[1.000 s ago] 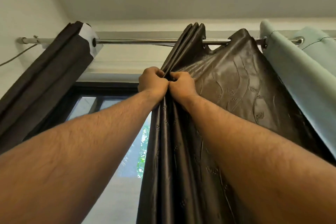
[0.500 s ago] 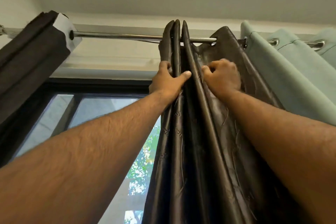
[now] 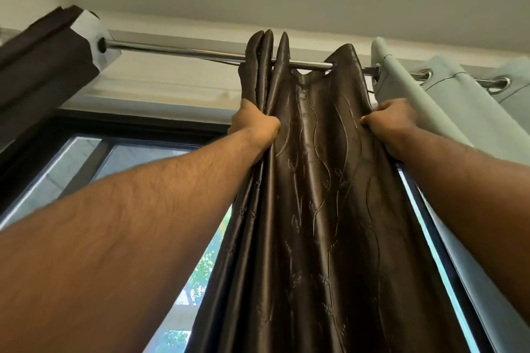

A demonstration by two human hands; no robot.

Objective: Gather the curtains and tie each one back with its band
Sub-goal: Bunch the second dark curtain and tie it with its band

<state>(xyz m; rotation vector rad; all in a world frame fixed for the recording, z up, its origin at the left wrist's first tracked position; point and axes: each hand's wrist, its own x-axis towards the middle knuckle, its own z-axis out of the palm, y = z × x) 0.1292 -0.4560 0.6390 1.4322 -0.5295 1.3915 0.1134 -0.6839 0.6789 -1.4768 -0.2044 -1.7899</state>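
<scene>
— Where is the brown curtain found?

— It is hung from the metal rod at the middle of the window, its left edge bunched into tight pleats.

— How is it held?

— The pleats are gripped by the left hand, fingers curled round them. The right edge is pinched by the right hand, fingers clamped on the fabric (just beside the pale green curtain).

— And further left?

— A dark curtain is seen gathered at the rod's left end.
</scene>
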